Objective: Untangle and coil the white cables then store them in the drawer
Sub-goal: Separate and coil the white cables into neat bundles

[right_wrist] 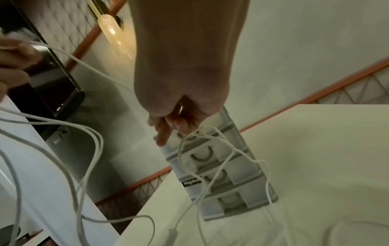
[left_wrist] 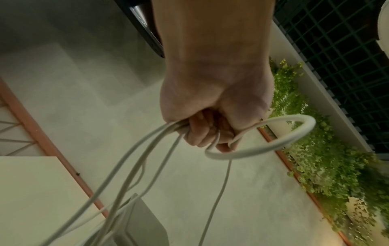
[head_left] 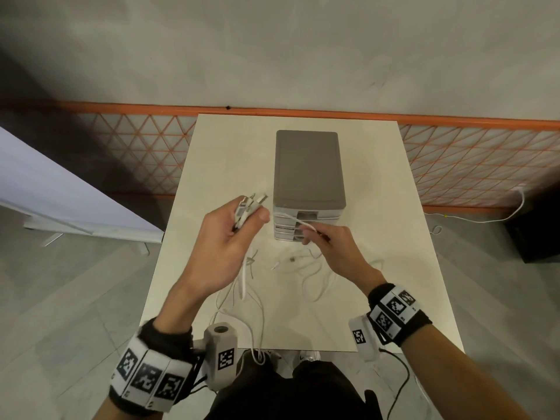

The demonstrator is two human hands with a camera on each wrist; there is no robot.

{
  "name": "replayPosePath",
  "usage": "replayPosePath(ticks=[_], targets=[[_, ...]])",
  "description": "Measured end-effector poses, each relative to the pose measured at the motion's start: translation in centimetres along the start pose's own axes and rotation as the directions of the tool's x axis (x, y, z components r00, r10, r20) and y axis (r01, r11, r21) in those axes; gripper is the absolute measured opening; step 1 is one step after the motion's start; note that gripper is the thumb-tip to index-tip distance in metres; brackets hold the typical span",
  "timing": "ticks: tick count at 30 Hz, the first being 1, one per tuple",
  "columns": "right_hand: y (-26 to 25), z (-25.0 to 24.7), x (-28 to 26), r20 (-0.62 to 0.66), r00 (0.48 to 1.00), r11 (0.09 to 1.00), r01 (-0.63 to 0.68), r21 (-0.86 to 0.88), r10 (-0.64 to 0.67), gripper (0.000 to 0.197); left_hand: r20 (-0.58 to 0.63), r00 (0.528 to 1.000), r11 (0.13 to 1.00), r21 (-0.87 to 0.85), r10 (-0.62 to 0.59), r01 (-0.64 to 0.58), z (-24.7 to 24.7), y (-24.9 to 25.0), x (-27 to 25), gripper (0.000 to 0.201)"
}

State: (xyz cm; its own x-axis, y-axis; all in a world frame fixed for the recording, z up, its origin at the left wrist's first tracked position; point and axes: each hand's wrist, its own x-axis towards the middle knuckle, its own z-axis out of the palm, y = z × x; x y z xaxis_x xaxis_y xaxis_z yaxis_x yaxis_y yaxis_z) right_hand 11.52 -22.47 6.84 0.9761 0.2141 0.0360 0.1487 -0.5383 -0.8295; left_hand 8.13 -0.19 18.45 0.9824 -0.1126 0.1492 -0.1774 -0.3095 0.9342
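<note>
One tabletop [head_left: 378, 283] carries our drawer unit [head_left: 309, 177]; loose white cables [head_left: 315, 277] lie before it. Our left hand [head_left: 224, 247] grips bundled cable ends, our right hand [head_left: 336, 250] pinches one strand.

"Megabox" – black label on drawer unit [right_wrist: 221, 174] front, last letter cut

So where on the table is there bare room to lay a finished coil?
Bare patches: the table right of the drawer unit, and the strip to its left. Crowded: the near middle, where loose white cables sprawl in front of the drawers.
</note>
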Motion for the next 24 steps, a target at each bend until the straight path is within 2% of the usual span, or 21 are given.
replayPosePath(ticks=[5, 7, 9, 10, 11, 13, 14, 16, 18, 19, 22, 24], targets=[[0.3, 0.9, 0.6, 0.091, 0.991, 0.993, -0.105, 0.062, 0.099, 0.025, 0.011, 0.999, 0.995, -0.092, 0.037, -0.035, -0.5, 0.0, -1.7, 0.053], [0.6, 1.1, 1.0, 0.124, 0.988, 0.996, -0.087, 0.001, 0.086, 0.022, 0.001, 1.000, 0.992, -0.124, 0.025, -0.025, -0.8, -0.4, -2.0, 0.050], [0.9, 1.1, 1.2, 0.163, 0.983, 0.994, -0.069, -0.086, 0.082, 0.023, 0.066, 0.997, 0.994, -0.102, -0.028, 0.035, -1.4, -1.2, -2.0, 0.040], [0.8, 1.0, 1.1, 0.181, 0.980, 0.991, -0.064, -0.119, 0.085, 0.027, 0.127, 0.990, 0.997, -0.015, -0.067, 0.069, -1.5, -1.8, -1.9, 0.031], [0.6, 0.8, 1.1, 0.191, 0.979, 0.988, -0.049, -0.144, 0.076, 0.028, 0.189, 0.975, 0.986, 0.140, -0.117, 0.092, -1.5, -2.3, -1.8, 0.026], [-0.1, 0.3, 0.9, 0.182, 0.983, 0.983, -0.002, -0.182, 0.036, 0.024, 0.222, 0.944, 0.869, 0.482, -0.244, 0.111, -1.0, -2.9, -1.6, 0.017], [-0.6, 0.0, 0.8, 0.169, 0.986, 0.979, 0.025, -0.205, 0.010, 0.023, 0.206, 0.937, 0.804, 0.583, -0.283, 0.115, -0.6, -2.9, -1.6, 0.027], [-1.7, -0.5, 0.6, 0.157, 0.987, 0.967, 0.078, -0.245, -0.040, 0.022, 0.130, 0.945, 0.784, 0.598, -0.300, 0.167, 0.4, -2.9, -1.3, 0.049], [-2.7, -1.0, 0.2, 0.156, 0.985, 0.961, 0.114, -0.250, -0.076, 0.019, 0.052, 0.968, 0.810, 0.560, -0.244, 0.174, 1.5, -2.9, -0.9, 0.049], [-3.2, -1.1, 0.0, 0.162, 0.984, 0.962, 0.120, -0.244, -0.081, 0.016, 0.054, 0.977, 0.815, 0.563, -0.206, 0.140, 2.1, -2.9, -0.7, 0.047], [-4.6, -1.8, -0.6, 0.189, 0.978, 0.971, 0.126, -0.202, -0.088, 0.013, 0.158, 0.975, 0.803, 0.596, -0.156, 0.032, 3.6, -2.7, -0.3, 0.048], [-5.5, -2.5, -1.0, 0.196, 0.975, 0.977, 0.141, -0.163, -0.108, 0.013, 0.202, 0.972, 0.777, 0.629, -0.119, -0.036, 4.3, -3.2, -0.2, 0.038]])
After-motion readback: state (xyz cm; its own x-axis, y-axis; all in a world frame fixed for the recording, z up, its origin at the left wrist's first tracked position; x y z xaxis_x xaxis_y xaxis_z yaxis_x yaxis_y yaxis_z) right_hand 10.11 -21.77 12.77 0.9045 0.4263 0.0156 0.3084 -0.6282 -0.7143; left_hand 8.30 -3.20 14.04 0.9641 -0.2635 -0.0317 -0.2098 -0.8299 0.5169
